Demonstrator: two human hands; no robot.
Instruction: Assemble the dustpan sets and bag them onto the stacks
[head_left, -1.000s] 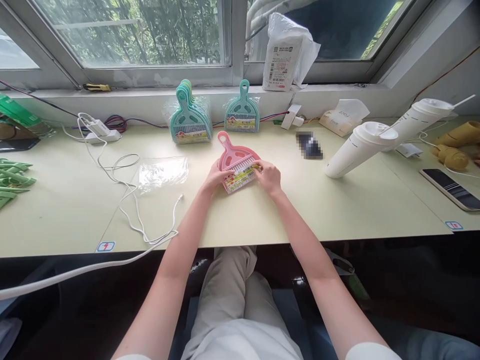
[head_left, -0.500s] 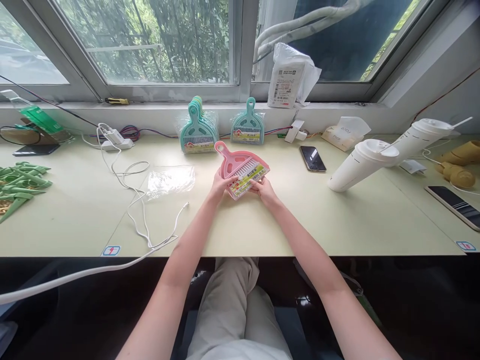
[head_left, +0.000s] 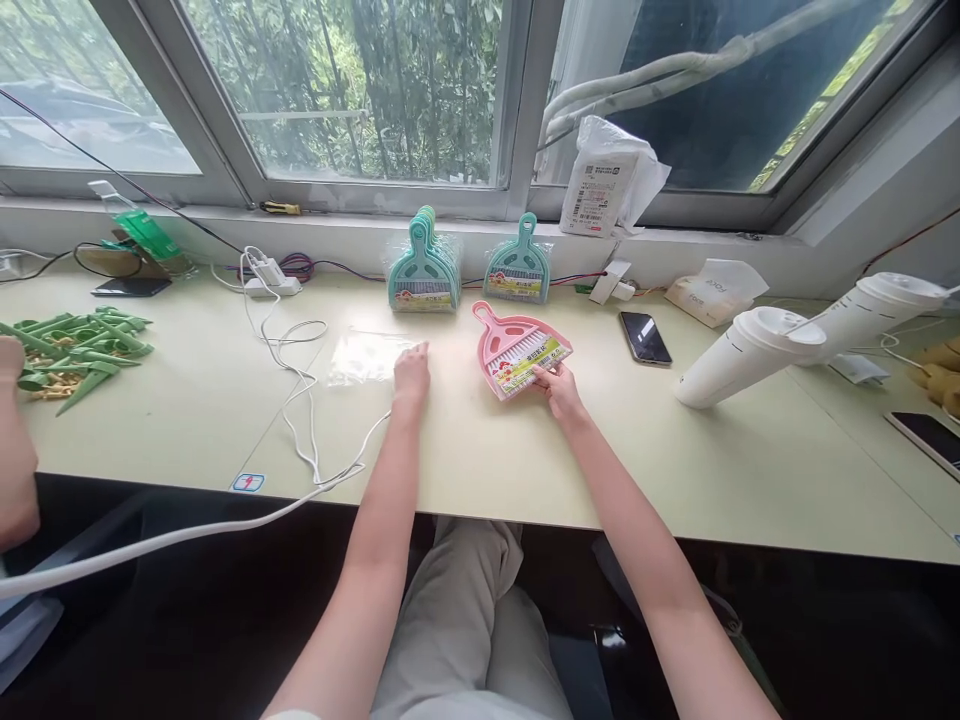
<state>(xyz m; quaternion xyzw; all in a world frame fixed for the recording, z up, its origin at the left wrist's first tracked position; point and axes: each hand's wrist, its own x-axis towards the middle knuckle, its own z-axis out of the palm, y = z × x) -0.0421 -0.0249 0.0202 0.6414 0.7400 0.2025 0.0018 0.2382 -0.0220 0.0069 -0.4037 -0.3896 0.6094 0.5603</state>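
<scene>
A pink dustpan point(head_left: 491, 342) with a white-bristled brush and a yellow printed label is tilted just over the table, its handle pointing away from me. My right hand point(head_left: 561, 388) grips its lower right edge by the label, thumb on top. My left hand point(head_left: 412, 376) is at the right edge of a clear plastic bag point(head_left: 360, 357) that lies flat on the table. Its fingers are drawn together on the bag's edge, the tips partly hidden. Behind stand a stack of wrapped teal dustpan sets point(head_left: 424, 270) and a single teal dustpan set point(head_left: 517, 262).
White cables point(head_left: 300, 375) run across the table at left. At right are a phone point(head_left: 645, 338), white cups point(head_left: 742, 355) and a tissue pack point(head_left: 716, 292). Green folded pieces point(head_left: 82, 345) lie far left, near another person's arm point(head_left: 15, 460). A wrapped package point(head_left: 600, 185) leans by the window.
My left hand has let go of the pink dustpan and moved left to the plastic bag. My right hand still holds the dustpan. The view has turned slightly left, and another person's arm appears.
</scene>
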